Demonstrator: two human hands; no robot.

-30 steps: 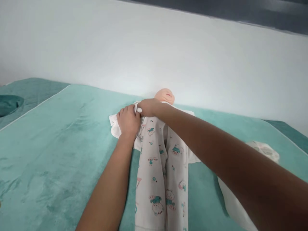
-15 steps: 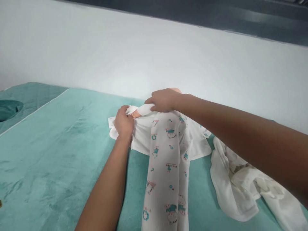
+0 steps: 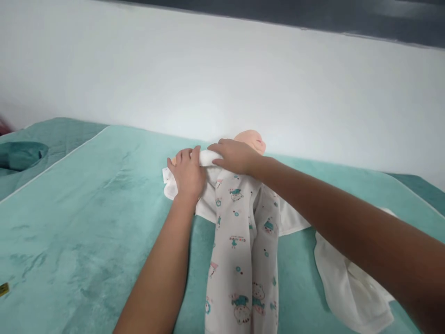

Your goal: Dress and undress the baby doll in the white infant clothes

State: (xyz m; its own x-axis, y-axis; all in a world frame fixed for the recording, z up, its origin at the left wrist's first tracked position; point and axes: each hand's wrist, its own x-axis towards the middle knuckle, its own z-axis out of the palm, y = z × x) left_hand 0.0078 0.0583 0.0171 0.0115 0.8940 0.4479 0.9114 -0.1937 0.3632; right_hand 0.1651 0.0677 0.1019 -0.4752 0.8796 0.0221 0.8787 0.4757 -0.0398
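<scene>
A baby doll lies on its back on a teal mat, its head (image 3: 249, 138) near the wall. White printed trousers (image 3: 239, 241) stretch from it toward me. Beneath its upper body a white shirt (image 3: 208, 199) is spread out. My left hand (image 3: 188, 175) is closed around the sleeve over the doll's arm, with a bit of the doll's hand (image 3: 174, 160) showing past my fingers. Thumb and fingers of my right hand (image 3: 236, 155) grip the upper part of the white sleeve (image 3: 207, 157), close to the shoulder. My right hand and forearm hide much of the doll's chest.
A crumpled white cloth (image 3: 354, 287) lies on the mat at right, partly behind my right forearm. The teal mat (image 3: 86, 222) meets a white wall (image 3: 156, 74) at the back. Far left is a round teal hollow (image 3: 21, 155); a small yellow tag (image 3: 4, 289) lies at the left edge.
The bare stretch of the doll's arm between my hands is now covered by white sleeve. My hands are closer together, and more of the doll's head shows. The camera view has shifted.
</scene>
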